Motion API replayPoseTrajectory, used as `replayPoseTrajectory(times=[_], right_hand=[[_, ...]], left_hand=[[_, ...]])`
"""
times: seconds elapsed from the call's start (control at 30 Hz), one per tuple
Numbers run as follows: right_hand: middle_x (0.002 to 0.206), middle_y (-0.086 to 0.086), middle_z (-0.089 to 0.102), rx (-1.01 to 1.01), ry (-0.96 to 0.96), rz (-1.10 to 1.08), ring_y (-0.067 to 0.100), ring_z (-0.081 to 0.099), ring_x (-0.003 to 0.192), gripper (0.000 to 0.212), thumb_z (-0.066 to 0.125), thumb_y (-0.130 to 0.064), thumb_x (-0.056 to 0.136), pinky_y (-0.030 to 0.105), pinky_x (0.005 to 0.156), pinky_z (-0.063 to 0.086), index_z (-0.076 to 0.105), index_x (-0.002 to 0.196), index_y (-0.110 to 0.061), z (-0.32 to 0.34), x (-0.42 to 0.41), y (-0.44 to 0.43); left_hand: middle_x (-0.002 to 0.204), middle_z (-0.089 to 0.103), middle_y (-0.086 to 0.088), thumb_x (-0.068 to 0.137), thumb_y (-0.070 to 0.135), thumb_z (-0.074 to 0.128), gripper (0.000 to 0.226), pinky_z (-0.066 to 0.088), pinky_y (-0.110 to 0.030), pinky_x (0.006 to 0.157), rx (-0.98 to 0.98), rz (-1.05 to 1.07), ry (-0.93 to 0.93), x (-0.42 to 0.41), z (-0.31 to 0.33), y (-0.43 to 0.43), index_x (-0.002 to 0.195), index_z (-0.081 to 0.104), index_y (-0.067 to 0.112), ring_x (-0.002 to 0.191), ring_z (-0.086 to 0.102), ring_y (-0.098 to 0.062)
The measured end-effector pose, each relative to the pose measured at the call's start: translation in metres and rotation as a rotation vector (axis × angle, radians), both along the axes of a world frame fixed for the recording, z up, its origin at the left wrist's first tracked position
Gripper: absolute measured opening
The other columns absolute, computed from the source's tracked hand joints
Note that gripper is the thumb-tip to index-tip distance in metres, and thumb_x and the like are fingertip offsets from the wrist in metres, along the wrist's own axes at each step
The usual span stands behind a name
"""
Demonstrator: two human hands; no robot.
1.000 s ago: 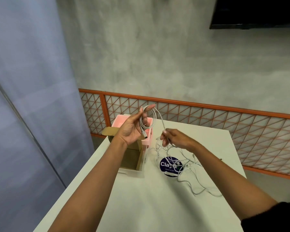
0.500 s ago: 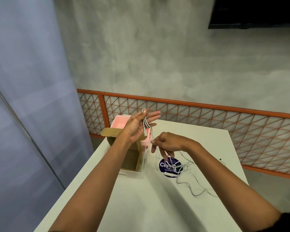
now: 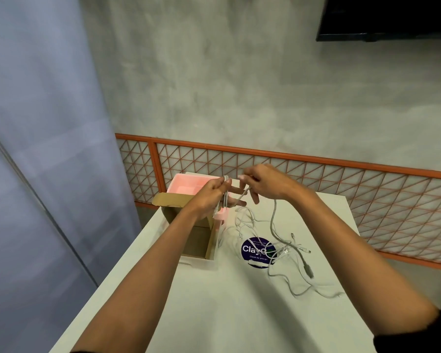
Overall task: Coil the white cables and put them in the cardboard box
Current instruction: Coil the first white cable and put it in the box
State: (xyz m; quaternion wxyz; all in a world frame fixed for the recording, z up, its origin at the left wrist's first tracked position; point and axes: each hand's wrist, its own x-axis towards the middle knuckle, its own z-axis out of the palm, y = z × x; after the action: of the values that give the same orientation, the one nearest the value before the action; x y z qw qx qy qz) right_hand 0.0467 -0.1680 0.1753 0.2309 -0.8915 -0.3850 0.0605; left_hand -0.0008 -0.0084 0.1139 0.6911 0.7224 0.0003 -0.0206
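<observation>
Right hand (image 3: 267, 186) rose to centre frame, gripping cable (image 3: 274, 217); left hand (image 3: 209, 197) pinches coil (image 3: 225, 196). Another loop on; boxing pending.

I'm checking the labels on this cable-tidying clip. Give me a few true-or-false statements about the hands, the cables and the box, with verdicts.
1. The left hand holds a white cable coil. True.
2. The cardboard box has its flaps closed. False: it stands open.
3. Loose white cables lie across the round blue sticker. True.
4. The right hand rests flat on the table. False: it is raised beside the left hand, pinching a cable strand.
</observation>
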Motion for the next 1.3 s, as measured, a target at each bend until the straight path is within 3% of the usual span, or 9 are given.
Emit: replayPoseTrajectory(times=[0.13, 0.23, 0.47, 0.7, 0.8, 0.87, 0.93, 1.1, 1.3], right_hand=[[0.065, -0.008, 0.061, 0.112, -0.009, 0.008, 0.007, 0.061, 0.067, 0.014, 0.043, -0.028, 0.1, 0.027, 0.064, 0.044, 0.05, 0.1, -0.016, 0.0, -0.002, 0.002], [0.062, -0.006, 0.057, 0.185, -0.04, -0.02, 0.008, 0.055, 0.058, 0.016, 0.045, -0.029, 0.099, 0.022, 0.056, 0.039, 0.048, 0.104, -0.014, -0.002, -0.001, 0.004], [0.046, -0.009, 0.047, 0.422, 0.033, -0.109, 0.002, 0.04, 0.041, 0.019, 0.049, -0.03, 0.098, 0.012, 0.043, 0.031, 0.046, 0.102, -0.012, -0.007, 0.007, 0.002], [0.054, 0.003, 0.051, 0.531, 0.107, -0.15, 0.016, 0.043, 0.053, 0.026, 0.055, -0.037, 0.094, 0.028, 0.052, 0.036, 0.056, 0.097, -0.011, -0.017, 0.008, 0.0], [0.049, -0.008, 0.056, 0.502, 0.167, -0.172, 0.001, 0.048, 0.05, 0.041, 0.054, -0.046, 0.092, 0.024, 0.056, 0.038, 0.07, 0.082, -0.01, -0.017, 0.009, -0.004], [0.048, 0.001, 0.052, 0.452, 0.293, -0.159, 0.001, 0.042, 0.045, 0.053, 0.052, -0.055, 0.089, 0.021, 0.056, 0.033, 0.067, 0.063, -0.011, -0.018, 0.007, -0.006], [0.048, -0.006, 0.048, 0.404, 0.433, -0.133, 0.002, 0.036, 0.041, 0.056, 0.05, -0.06, 0.087, 0.021, 0.052, 0.027, 0.058, 0.054, -0.015, -0.018, 0.005, -0.01], [0.05, -0.012, 0.031, 0.368, 0.614, 0.034, 0.005, 0.022, 0.046, 0.053, 0.042, -0.062, 0.088, 0.018, 0.048, 0.021, 0.054, 0.081, -0.011, -0.024, -0.002, -0.01], [0.056, -0.006, 0.034, 0.382, 0.517, -0.036, 0.007, 0.027, 0.049, 0.048, 0.038, -0.059, 0.093, 0.023, 0.052, 0.023, 0.045, 0.055, -0.029, -0.026, -0.006, 0.0]], left_hand=[[0.106, 0.071, -0.007, 0.104, 0.029, 0.031, 0.037, 0.05, -0.039, 0.095, 0.094, -0.08, 0.014, -0.007, 0.003, -0.005, 0.124, 0.05, 0.005, 0.083, 0.072, -0.026], [0.097, 0.074, -0.006, 0.104, 0.032, 0.029, 0.038, 0.048, -0.04, 0.095, 0.147, -0.154, 0.027, -0.008, 0.003, -0.008, 0.126, 0.051, 0.01, 0.061, 0.069, -0.018], [0.046, 0.048, 0.0, 0.103, 0.025, 0.029, 0.042, 0.054, -0.023, 0.062, -0.258, -0.255, 0.053, -0.016, 0.009, -0.007, 0.125, 0.051, -0.004, 0.03, 0.031, -0.005], [0.04, 0.037, 0.008, 0.095, 0.027, 0.043, 0.037, 0.04, -0.016, 0.048, -0.469, -0.425, 0.07, -0.022, 0.007, 0.0, 0.112, 0.067, 0.004, 0.028, 0.029, -0.002], [0.04, 0.043, 0.007, 0.088, 0.029, 0.064, 0.03, 0.041, -0.016, 0.047, -0.546, -0.486, 0.089, -0.022, 0.005, 0.006, 0.101, 0.068, 0.003, 0.028, 0.033, 0.0], [0.04, 0.044, 0.007, 0.086, 0.029, 0.068, 0.025, 0.039, -0.017, 0.047, -0.556, -0.516, 0.106, -0.022, 0.004, 0.01, 0.092, 0.064, 0.005, 0.028, 0.035, 0.0], [0.04, 0.044, 0.008, 0.089, 0.027, 0.064, 0.02, 0.039, -0.019, 0.05, -0.584, -0.529, 0.124, -0.022, 0.003, 0.014, 0.088, 0.059, 0.007, 0.029, 0.035, -0.001], [0.046, 0.04, 0.007, 0.094, 0.023, 0.045, 0.02, 0.047, -0.022, 0.059, -0.522, -0.419, 0.112, -0.024, 0.006, 0.015, 0.081, 0.053, 0.01, 0.04, 0.037, -0.005], [0.05, 0.035, 0.003, 0.1, 0.019, 0.035, 0.032, 0.051, -0.021, 0.061, -0.447, -0.087, 0.056, -0.026, 0.007, 0.005, 0.078, 0.055, 0.005, 0.052, 0.039, -0.011]])
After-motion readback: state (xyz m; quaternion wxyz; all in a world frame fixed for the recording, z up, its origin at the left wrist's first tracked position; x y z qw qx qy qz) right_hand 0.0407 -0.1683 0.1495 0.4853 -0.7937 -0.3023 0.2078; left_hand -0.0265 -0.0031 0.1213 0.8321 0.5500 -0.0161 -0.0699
